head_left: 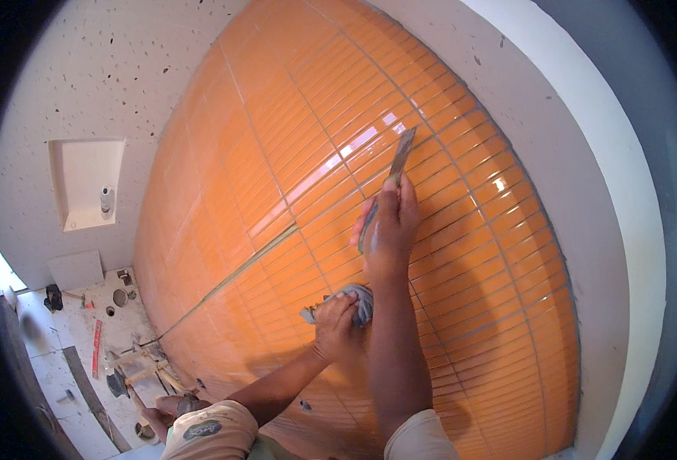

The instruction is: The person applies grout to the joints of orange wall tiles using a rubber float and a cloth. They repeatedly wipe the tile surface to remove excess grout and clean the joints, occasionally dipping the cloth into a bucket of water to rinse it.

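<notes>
My right hand [390,234] is closed round a putty knife whose narrow metal blade [403,149] points up and away over the orange tiled wall [384,84]. A green-edged part shows beside its fingers and palm. Whether the blade tip touches the tile I cannot tell. Lower and to the left, my left hand [337,326] presses a bunched grey cloth [361,305] against the tiles, fingers wrapped over it. Grey grout lines run between the long, narrow tiles around both hands. The wall is glossy near the right hand and looks hazier to the left.
A thin greenish strip [250,261] runs slantwise across the tiles. At the left, a white wall niche [85,172] holds a small bottle [107,199]. Several tools lie on the floor below, among them a red level [96,349]. A pale curved border [583,153] edges the tiles at right.
</notes>
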{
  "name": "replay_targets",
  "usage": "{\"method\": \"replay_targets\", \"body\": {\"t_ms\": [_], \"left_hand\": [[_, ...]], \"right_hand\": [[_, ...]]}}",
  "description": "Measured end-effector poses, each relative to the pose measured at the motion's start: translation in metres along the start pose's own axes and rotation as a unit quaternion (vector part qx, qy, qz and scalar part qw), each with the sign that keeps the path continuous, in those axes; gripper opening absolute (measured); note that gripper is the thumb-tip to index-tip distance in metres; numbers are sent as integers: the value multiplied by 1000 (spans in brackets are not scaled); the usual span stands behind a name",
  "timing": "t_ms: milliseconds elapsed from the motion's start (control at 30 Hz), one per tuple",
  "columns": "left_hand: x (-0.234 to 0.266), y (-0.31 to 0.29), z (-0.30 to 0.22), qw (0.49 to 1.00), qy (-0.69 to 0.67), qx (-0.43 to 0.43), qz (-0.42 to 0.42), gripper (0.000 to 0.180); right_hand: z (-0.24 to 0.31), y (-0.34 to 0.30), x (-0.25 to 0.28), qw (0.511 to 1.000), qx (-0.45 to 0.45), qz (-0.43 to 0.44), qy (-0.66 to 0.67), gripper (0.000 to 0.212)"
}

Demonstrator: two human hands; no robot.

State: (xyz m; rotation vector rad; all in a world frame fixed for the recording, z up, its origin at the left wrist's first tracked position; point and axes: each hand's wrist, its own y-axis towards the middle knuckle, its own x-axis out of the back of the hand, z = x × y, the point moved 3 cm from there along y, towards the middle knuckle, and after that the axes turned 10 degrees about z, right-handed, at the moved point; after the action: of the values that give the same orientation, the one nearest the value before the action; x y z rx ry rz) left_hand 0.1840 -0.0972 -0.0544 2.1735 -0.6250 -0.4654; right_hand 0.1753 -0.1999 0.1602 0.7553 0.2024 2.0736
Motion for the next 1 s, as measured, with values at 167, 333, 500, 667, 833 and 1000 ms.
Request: {"method": "replay_targets", "body": {"t_ms": [167,333,500,667,833,1000], "left_hand": [[-9,-10,12,1000,-13,-23,10,49],[-1,-2,4,1000,-7,-26,-7,46],[0,-7,7,1000,-7,-16,-18,42],[4,-10,5,1000,4,-4,-16,40],[-3,-11,6,1000,-19,1,15,38],[1,-2,4,1000,-11,-19,19,39]], "right_hand": [[17,27,-2,999,52,15,-8,27],[16,44,-11,1000,26,-5,-7,28],[6,55,-19,999,31,-18,-16,29],[10,56,-36,997,41,-54,-23,27],[-23,35,-27,998,-49,27,-3,31],[-21,-32,22,997,-18,68,27,36]]}}
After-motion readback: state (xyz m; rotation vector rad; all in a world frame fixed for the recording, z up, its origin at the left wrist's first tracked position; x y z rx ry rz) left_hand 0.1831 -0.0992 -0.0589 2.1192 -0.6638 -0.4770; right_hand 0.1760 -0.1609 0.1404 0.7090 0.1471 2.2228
